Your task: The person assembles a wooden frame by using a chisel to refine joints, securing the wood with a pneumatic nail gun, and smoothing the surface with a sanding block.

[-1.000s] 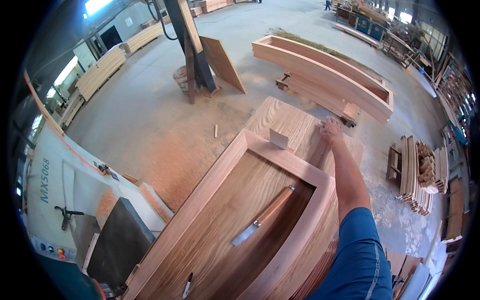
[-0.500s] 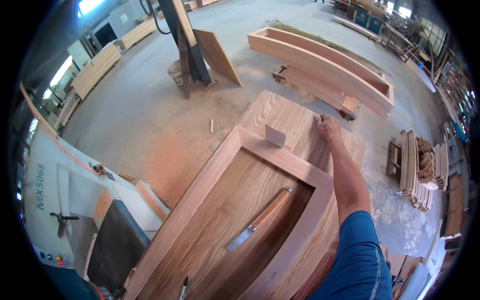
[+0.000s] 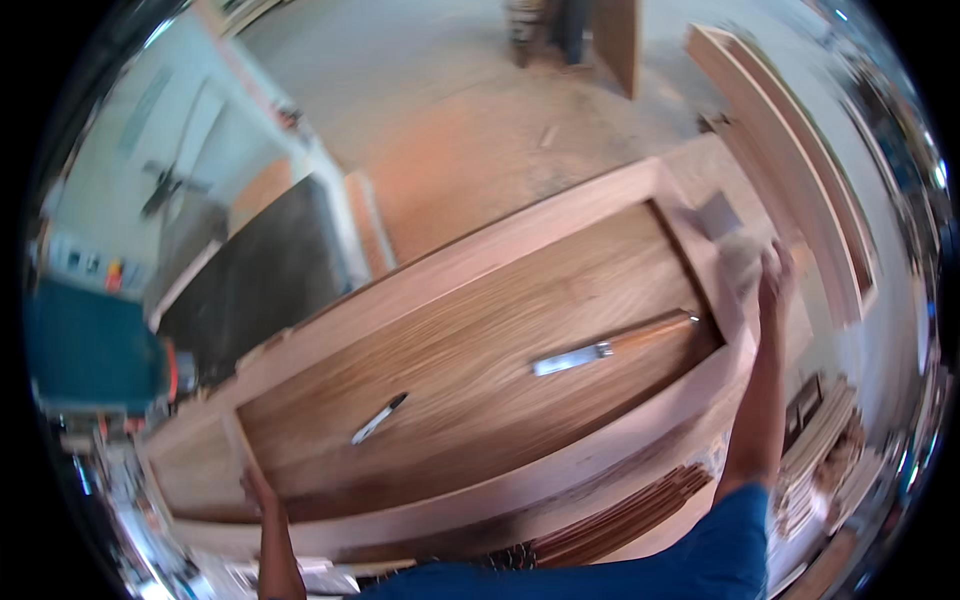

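A long pale wooden frame [image 3: 450, 238] lies over a wood-grained panel [image 3: 440, 350], crossing my view at a slant. At its near left, my left hand [image 3: 262, 492] is closed around the lower end of a short crosspiece. Out at the right end, my right hand [image 3: 776, 278] is closed beside a pale, rounded, blurred thing [image 3: 740, 258] that I cannot make out. Just past it a small light-coloured card [image 3: 718, 214] stands on the frame. Inside the frame lie a chisel [image 3: 625, 342] with an orange-brown wooden handle and a black-and-white marker pen [image 3: 380, 418].
Far right, a long wooden box [image 3: 790, 150] rests on supports. A pale machine with a dark table [image 3: 255, 270] stands at left. Orange sawdust [image 3: 440, 165] covers the floor beyond the frame. Stacked wooden strips [image 3: 625, 515] lie near me; more strips [image 3: 815, 440] lie at right.
My view has swung left and down, bringing my left hand and the frame's left end into sight. My right hand now sits at the frame's end, beside the pale blurred thing.
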Demonstrator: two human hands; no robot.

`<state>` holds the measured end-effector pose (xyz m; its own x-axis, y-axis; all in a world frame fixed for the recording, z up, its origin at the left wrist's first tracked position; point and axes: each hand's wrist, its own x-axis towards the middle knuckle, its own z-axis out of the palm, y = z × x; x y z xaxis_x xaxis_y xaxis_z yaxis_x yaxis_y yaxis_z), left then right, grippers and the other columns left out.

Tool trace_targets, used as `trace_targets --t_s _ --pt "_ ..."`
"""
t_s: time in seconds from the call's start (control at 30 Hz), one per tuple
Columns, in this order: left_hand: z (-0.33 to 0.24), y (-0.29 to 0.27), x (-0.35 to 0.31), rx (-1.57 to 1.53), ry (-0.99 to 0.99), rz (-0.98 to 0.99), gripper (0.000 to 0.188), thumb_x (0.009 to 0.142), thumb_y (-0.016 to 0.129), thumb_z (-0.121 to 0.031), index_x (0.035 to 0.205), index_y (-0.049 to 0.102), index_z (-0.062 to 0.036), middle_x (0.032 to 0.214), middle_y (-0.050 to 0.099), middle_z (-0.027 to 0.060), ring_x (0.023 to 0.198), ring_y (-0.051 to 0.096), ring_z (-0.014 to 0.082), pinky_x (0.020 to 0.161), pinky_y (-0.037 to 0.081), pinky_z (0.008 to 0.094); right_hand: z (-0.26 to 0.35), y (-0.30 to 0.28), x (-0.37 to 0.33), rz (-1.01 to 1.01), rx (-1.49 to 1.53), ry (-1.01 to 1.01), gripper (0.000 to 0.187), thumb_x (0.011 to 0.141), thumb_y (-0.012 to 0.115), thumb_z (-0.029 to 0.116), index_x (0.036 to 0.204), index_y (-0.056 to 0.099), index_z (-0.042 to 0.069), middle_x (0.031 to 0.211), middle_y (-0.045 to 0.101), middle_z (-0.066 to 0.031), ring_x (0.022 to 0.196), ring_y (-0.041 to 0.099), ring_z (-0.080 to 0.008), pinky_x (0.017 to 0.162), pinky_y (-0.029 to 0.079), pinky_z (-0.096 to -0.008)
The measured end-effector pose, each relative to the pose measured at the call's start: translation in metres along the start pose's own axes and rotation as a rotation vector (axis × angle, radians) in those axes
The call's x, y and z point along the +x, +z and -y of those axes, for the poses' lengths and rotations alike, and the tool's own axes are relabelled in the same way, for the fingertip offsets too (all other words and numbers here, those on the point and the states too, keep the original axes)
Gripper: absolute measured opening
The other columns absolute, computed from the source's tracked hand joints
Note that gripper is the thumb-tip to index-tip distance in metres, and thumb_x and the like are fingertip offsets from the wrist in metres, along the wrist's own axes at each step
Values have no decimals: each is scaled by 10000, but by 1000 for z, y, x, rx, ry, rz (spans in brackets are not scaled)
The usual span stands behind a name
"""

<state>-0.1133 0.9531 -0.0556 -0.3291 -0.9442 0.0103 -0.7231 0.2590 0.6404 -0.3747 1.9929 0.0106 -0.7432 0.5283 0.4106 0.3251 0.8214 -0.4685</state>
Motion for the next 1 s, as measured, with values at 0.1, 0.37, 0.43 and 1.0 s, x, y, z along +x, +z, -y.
trace_targets --t_s 0.1,0.37,0.43,1.0 --pt "-57 21 -42 357 2 262 339 1000 475 -213 1140 635 51 1138 628 211 1090 589 345 947 471 505 129 -55 -96 349 374 -48 300 989 528 156 1211 641 -11 1220 654 -135 1191 591 -252 1033 461 -389" --pt "-87 -21 -59 336 296 54 379 983 485 -407 1140 607 -84 1195 615 167 1168 542 384 972 382 572 188 -24 -186 353 -158 -703 61 915 597 54 950 564 17 937 553 -165 926 550 -384 814 422 -505" --pt "-72 -28 -60 326 393 91 331 964 527 -353 1099 605 -62 1122 625 190 1122 563 368 952 400 543 179 -21 -189 449 -207 -641 98 841 593 -47 907 543 6 899 531 -169 858 542 -399 733 403 -528" --pt "93 -237 28 -421 189 364 333 957 621 -319 1203 671 -100 962 706 220 913 678 426 807 537 491 651 -110 -626 1342 754 -128 173 910 592 86 1080 561 66 666 482 17 482 417 -49 379 292 -210"
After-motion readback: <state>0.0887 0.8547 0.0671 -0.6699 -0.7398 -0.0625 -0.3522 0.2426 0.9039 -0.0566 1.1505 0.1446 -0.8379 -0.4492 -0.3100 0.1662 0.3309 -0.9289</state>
